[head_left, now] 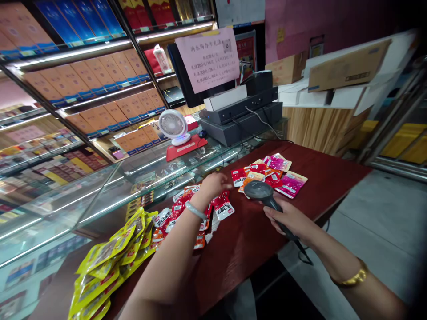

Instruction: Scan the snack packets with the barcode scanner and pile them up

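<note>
My right hand (283, 215) is wrapped round the handle of a dark grey barcode scanner (259, 190). The scanner's head hangs over the near edge of a small pile of red, orange and pink snack packets (255, 172). My left hand (215, 184) hovers with loosely bent fingers above another heap of red and white snack packets (180, 209), its fingertips pointing right; I see nothing held in it. One red and white packet (224, 209) lies just below that hand. Yellow snack bags (115, 249) are stacked at the left, beside my left forearm.
The dark red counter top (247, 240) adjoins a glass display case (110, 191). Behind stand a small white fan (173, 126), a monitor with a pink paper sign (208, 60) and a black cash drawer (240, 126). Boxed goods fill the shelves (100, 75). A cable trails below the scanner.
</note>
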Available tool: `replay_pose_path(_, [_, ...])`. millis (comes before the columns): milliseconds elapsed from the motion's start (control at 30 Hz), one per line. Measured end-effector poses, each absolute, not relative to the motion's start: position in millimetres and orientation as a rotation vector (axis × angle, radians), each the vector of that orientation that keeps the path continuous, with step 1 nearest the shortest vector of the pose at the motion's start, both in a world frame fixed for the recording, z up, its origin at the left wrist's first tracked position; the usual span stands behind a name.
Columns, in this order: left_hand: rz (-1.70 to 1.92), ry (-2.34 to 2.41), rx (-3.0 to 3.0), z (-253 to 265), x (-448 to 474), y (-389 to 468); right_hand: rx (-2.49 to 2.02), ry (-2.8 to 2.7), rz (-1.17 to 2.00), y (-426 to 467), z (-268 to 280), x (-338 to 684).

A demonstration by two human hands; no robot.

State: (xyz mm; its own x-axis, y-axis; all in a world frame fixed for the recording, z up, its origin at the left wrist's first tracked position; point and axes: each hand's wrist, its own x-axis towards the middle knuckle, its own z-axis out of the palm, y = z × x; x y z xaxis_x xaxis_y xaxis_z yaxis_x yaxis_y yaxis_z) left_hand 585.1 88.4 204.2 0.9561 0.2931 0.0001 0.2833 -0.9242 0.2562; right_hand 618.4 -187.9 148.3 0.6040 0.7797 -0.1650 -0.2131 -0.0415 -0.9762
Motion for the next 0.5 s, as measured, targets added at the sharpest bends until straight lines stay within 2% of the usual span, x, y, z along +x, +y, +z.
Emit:
replay_pose_path(67, [-0.215,0.524,3.123,211.3,561.1,90.8,-1.406,-0.535,0.875,-185.5,147.4,618.1])
replay_pose_path(133, [-0.329,0.615,3.249,209.2,541.4,88.4,-1.412,-0.55,0.871,-182.8,145.9,617.4])
replay_pose_path(500, [-0.132,0.756,3.086,182.3,529.2,82.1,-1.422,-0.605,0.869,-180.5,138.9,612.7])
